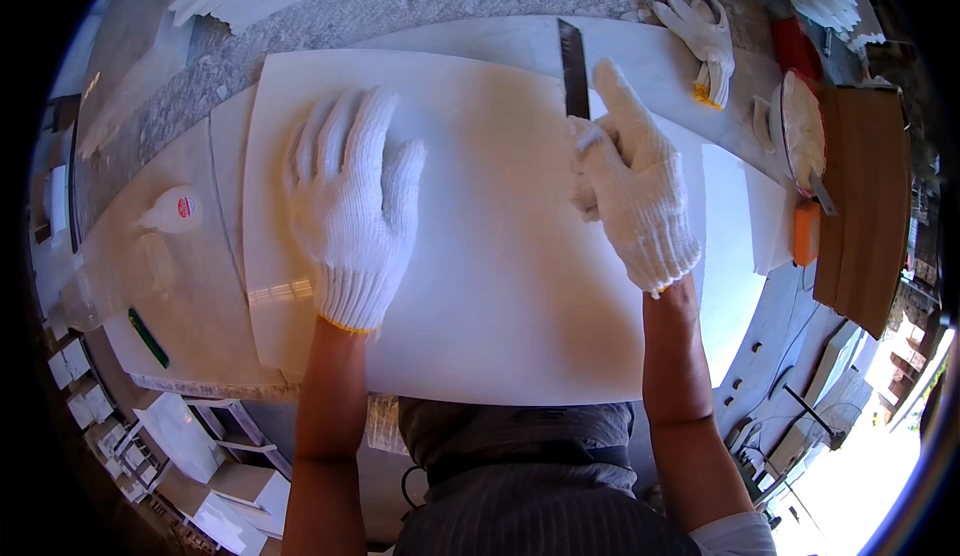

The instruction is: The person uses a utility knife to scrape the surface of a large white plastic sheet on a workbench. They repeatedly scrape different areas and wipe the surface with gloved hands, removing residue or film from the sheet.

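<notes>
Bench (pixel 195 301) under a white sheet (pixel 500 256); left hand (pixel 352 181) spread over it, right hand (pixel 640 181) gripping a dark tool (pixel 574 68): probably surface work, needing steadiness.

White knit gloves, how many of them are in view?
3. The left hand wears one, the right hand wears one, and a loose glove lies at the upper right. Another could be hidden beneath it.
</notes>
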Tool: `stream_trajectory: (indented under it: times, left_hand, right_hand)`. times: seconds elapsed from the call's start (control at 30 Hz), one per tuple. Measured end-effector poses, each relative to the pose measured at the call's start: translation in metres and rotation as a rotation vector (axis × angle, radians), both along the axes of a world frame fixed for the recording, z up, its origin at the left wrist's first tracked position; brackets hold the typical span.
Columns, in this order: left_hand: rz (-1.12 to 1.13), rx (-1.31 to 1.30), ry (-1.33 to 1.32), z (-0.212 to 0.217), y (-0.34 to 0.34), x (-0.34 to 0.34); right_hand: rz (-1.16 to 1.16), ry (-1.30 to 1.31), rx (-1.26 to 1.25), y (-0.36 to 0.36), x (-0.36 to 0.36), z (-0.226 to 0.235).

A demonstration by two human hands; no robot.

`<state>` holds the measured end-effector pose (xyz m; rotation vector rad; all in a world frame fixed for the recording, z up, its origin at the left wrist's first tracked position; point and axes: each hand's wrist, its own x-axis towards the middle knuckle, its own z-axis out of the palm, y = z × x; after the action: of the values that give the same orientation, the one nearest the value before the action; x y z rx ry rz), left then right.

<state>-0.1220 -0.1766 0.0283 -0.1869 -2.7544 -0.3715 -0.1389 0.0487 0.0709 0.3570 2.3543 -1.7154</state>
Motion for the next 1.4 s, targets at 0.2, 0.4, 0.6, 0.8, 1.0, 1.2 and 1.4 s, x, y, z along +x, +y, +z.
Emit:
stream_trajectory:
  times: [0.2,0.4,0.6,0.8,1.0,1.2,1.4]
  left_hand:
    - [-0.037,0.007,0.055,-0.001,-0.002,-0.003]
    - [-0.061,0.212,0.088,0.0,-0.003,-0.001]
    - [-0.074,0.874,0.009,0.006,0.004,0.015]
    - [-0.023,1.323,-0.225,0.019,0.008,0.023]
    - [0.008,1.332,-0.285,0.029,0.009,0.021]
    - [-0.005,1.164,-0.485,0.046,0.004,0.017]
    - [-0.177,1.053,-0.395,0.032,-0.002,0.02]
  right_hand:
    - [-0.04,-0.093,-0.134,0.002,-0.001,0.007]
    - [-0.074,-0.056,-0.217,-0.003,-0.005,-0.003]
    - [0.042,-0.079,-0.326,-0.04,0.017,0.003]
    - [0.232,0.268,-0.178,-0.048,0.03,-0.019]
    - [0.276,0.161,-0.115,-0.044,0.03,-0.005]
    - [0.301,0.237,-0.167,-0.041,0.035,-0.01]
    - [0.343,0.176,-0.151,-0.028,0.032,0.0]
